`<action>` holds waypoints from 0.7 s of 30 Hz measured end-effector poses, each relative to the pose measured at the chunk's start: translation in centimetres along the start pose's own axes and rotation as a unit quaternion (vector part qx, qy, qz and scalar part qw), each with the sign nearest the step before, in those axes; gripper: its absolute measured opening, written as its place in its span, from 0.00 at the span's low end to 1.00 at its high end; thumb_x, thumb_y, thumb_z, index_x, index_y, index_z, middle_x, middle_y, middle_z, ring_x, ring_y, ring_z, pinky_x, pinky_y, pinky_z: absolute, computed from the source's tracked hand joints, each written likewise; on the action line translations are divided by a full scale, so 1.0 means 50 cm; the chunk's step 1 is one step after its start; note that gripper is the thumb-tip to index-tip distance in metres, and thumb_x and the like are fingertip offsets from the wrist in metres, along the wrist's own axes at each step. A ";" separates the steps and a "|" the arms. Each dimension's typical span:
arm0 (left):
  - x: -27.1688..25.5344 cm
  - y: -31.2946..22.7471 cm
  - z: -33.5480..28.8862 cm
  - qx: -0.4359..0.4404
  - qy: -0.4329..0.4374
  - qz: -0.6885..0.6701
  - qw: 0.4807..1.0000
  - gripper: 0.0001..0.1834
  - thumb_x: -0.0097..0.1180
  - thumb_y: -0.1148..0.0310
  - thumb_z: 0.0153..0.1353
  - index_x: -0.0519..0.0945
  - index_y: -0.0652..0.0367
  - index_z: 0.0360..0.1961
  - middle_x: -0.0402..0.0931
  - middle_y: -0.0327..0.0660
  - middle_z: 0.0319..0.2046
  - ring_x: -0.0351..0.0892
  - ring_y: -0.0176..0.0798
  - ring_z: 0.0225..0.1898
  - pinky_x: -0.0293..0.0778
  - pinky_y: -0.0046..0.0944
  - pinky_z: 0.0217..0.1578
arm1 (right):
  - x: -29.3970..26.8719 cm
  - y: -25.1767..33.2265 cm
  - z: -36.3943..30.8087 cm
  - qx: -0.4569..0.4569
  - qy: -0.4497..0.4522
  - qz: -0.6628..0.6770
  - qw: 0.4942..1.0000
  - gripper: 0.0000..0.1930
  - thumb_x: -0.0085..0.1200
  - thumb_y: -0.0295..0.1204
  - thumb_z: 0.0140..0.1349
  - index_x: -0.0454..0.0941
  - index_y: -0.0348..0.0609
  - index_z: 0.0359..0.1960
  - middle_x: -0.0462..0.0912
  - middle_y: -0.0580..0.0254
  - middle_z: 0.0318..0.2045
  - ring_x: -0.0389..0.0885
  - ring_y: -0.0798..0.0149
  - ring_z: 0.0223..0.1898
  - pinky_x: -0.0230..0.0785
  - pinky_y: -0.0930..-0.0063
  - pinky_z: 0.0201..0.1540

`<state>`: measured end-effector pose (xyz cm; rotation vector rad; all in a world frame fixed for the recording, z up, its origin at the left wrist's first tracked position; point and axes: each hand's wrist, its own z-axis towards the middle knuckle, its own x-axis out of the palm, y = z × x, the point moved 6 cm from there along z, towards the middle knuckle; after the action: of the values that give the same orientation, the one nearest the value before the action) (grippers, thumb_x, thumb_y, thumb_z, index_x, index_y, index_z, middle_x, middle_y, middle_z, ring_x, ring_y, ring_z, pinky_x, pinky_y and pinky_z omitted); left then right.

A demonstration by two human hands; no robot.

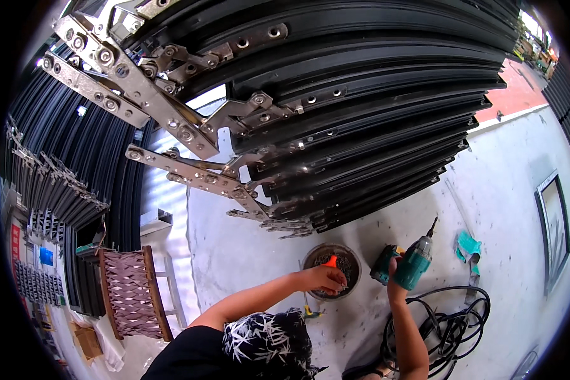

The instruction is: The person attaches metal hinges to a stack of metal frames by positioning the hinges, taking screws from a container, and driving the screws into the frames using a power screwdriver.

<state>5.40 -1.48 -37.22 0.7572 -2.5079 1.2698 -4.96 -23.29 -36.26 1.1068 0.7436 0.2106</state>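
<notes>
Right hand [396, 273] wraps round the grip of a teal-and-black cordless drill [415, 263], just right of a round brown bowl [359, 271] on the pale floor [247, 259], left hand [325, 279] half-curled over the bowl's small dark metal fasteners [344, 261], can't tell if gripping any.

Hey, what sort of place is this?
Probably a workshop for window or door frames: many black bars with metal linkages, a drill in the right hand, and a bowl of what look like screws.
</notes>
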 end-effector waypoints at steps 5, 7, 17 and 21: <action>0.021 -0.001 -0.024 -0.017 0.117 -0.190 0.975 0.08 0.52 0.72 0.63 0.73 0.58 0.44 0.73 0.33 0.36 0.75 0.28 0.39 0.73 0.25 0.38 | -0.001 0.016 -0.001 -0.001 0.008 -0.014 1.000 0.16 0.55 0.27 0.60 0.70 0.40 0.50 0.75 0.64 0.33 0.74 0.68 0.35 0.67 0.74 0.41; 0.041 -0.017 -0.037 -0.001 0.171 -0.265 0.949 0.08 0.51 0.73 0.64 0.72 0.59 0.44 0.72 0.35 0.38 0.74 0.29 0.40 0.73 0.26 0.41 | -0.003 0.021 -0.002 0.014 0.009 -0.010 1.000 0.16 0.55 0.27 0.60 0.70 0.40 0.49 0.75 0.64 0.33 0.74 0.68 0.35 0.67 0.74 0.41; 0.119 -0.150 -0.112 0.044 0.246 -0.293 0.923 0.03 0.45 0.69 0.66 0.68 0.56 0.36 0.70 0.38 0.35 0.73 0.35 0.38 0.71 0.29 0.34 | 0.001 0.038 -0.007 0.008 -0.073 0.002 0.997 0.11 0.56 0.30 0.61 0.73 0.40 0.42 0.74 0.67 0.31 0.72 0.70 0.33 0.67 0.75 0.39; 0.105 -0.167 -0.132 0.071 0.147 -0.199 0.966 0.04 0.48 0.69 0.65 0.69 0.57 0.38 0.71 0.37 0.29 0.73 0.31 0.31 0.71 0.28 0.30 | 0.016 0.001 -0.013 0.075 -0.132 0.102 0.983 0.08 0.57 0.31 0.61 0.74 0.41 0.36 0.72 0.69 0.27 0.70 0.73 0.30 0.65 0.77 0.35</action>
<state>5.32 -2.11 -25.38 0.9660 -1.9271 1.3105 -4.74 -22.39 -36.71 1.3272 0.4145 0.1787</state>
